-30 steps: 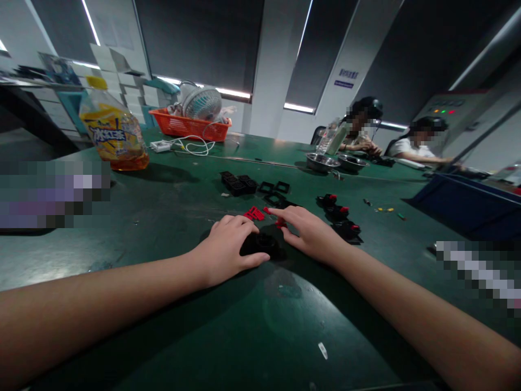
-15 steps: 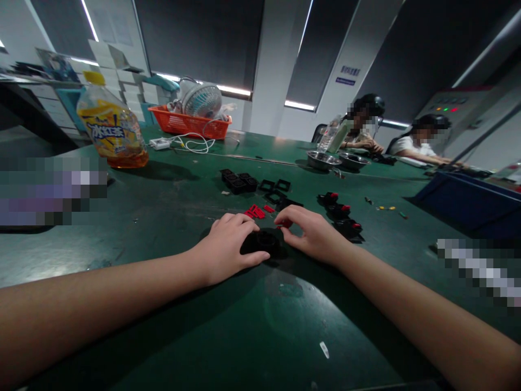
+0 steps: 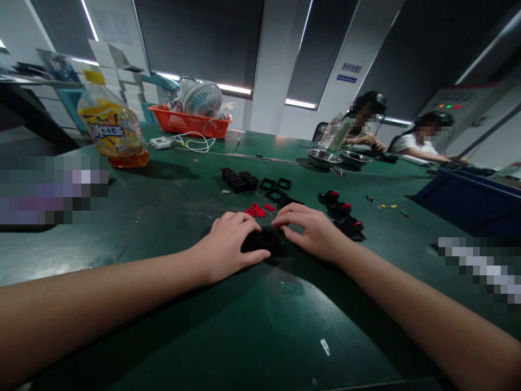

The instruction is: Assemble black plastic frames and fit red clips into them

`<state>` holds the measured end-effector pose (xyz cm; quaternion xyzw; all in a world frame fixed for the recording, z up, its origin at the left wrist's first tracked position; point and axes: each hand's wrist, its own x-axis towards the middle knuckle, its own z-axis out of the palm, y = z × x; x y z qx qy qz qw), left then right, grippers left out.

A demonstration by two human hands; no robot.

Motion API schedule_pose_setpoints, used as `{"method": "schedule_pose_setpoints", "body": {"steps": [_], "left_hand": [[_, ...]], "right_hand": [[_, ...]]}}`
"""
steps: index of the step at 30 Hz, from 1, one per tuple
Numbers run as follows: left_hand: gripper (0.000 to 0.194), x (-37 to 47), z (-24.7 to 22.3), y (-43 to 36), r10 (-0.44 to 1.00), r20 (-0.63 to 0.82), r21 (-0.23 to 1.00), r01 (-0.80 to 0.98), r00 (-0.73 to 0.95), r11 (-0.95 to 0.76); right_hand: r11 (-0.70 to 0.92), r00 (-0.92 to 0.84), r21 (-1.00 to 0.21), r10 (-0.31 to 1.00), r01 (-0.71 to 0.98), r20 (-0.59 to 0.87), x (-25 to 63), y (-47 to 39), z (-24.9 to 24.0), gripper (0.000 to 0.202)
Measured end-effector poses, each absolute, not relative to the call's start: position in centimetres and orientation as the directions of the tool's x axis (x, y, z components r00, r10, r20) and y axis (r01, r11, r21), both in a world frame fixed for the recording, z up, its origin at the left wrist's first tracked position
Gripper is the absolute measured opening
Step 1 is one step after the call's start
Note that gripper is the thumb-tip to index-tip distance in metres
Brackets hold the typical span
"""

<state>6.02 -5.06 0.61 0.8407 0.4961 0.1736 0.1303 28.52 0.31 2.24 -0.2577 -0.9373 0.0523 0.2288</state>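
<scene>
My left hand [image 3: 233,245] is closed around the left side of a black plastic part [image 3: 266,243] on the green table, its thumb along the near edge. Beside that part, my right hand [image 3: 311,231] has thumb and index finger pinched, with a small red plastic piece [image 3: 277,227] barely showing at the fingertips. Just beyond the hands lie several loose red pieces [image 3: 255,209]. Black square frames [image 3: 275,195] and a cluster of black blocks [image 3: 239,180] sit farther back. To the right is a row of black parts with red tips [image 3: 341,209].
A tea bottle [image 3: 116,127] stands at the left, with an orange basket [image 3: 191,122] holding a fan behind. Metal bowls [image 3: 324,158] are at the back right, near two people at work. A blue bin [image 3: 472,203] stands on the right.
My right hand has shifted slightly left, its fingertips closer to the black part, and the red piece shows less. The left hand holds its place.
</scene>
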Motion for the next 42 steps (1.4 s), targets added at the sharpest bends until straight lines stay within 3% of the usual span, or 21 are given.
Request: {"method": "schedule_pose_setpoints", "body": {"steps": [21,28,42], "left_hand": [[0.044,5.98,0.71,-5.03,0.882,0.162,0.387,0.794,0.442,-0.469],[0.041,5.94,0.60,-5.10,0.873,0.186,0.387,0.783,0.450,-0.486],[0.044,5.90,0.77,-5.09,0.886,0.143,0.407,0.790,0.442,-0.459]], "right_hand": [[0.783,-0.702,-0.364,0.617,0.504,0.355,28.45,0.24,2.21,0.016],[0.802,-0.733,-0.370,0.587,0.470,0.344,28.25,0.16,2.42,0.017],[0.709,-0.646,-0.484,0.690,0.513,0.326,28.29,0.36,2.15,0.016]]}}
